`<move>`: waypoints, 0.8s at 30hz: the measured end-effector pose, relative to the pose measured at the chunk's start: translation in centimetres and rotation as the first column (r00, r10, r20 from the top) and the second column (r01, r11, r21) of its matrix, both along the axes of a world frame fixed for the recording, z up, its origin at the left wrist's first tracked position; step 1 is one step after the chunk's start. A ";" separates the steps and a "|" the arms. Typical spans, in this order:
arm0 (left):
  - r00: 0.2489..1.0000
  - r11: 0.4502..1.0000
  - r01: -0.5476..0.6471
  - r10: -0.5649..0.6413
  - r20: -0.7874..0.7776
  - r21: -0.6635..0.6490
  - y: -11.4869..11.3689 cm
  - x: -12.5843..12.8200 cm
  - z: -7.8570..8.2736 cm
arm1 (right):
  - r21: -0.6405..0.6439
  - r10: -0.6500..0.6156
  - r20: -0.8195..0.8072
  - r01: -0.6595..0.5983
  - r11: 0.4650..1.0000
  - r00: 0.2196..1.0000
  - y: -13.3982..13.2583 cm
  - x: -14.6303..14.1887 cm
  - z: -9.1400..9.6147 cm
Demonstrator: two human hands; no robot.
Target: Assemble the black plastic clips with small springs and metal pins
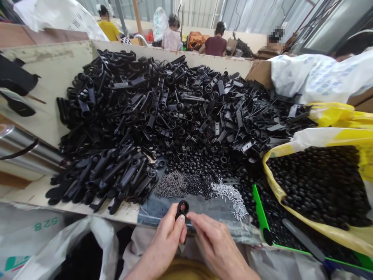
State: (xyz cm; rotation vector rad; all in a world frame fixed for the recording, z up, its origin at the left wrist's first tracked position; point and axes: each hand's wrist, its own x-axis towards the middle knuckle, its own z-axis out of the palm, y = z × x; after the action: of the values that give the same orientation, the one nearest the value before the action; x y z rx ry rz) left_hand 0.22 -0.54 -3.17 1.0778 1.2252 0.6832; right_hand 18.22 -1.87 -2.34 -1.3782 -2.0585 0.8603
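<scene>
My left hand grips a black plastic part with a ring-shaped end; the ring points up and the rest is hidden in my fingers. My right hand is at its right side, fingers pressed together close to the ring. What those fingertips hold, if anything, is too small to make out. Just beyond my hands, on a dark mat, lie small springs, tiny black pieces and short silver pins.
A large heap of black plastic parts fills the bin behind. Handle-like pieces are piled at left. At right are a yellow-edged sack of black beads and a green tray. A steel cylinder stands left. Several people sit beyond.
</scene>
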 end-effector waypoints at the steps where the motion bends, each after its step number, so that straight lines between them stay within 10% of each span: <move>1: 1.000 1.000 0.004 -0.004 -0.014 0.015 0.0 0.0 0.0 | -0.006 0.003 0.030 -0.003 1.000 1.000 0.0 0.0 0.0; 12: 0.980 0.981 -0.195 0.195 -0.036 0.011 -0.4 0.9 -2.6 | 0.028 0.060 0.584 -0.095 0.995 0.809 0.8 -1.4 1.7; 24: 0.974 0.975 -0.217 0.219 -0.052 0.040 -0.2 0.5 -2.5 | 0.005 0.071 0.713 -0.106 0.994 0.698 0.8 -4.8 3.3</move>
State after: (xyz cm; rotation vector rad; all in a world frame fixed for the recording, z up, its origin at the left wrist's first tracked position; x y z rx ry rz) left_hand 0.77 -0.70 -5.66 1.0042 1.3988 0.8488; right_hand 13.45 -1.12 0.91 -1.7902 -2.7098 0.2984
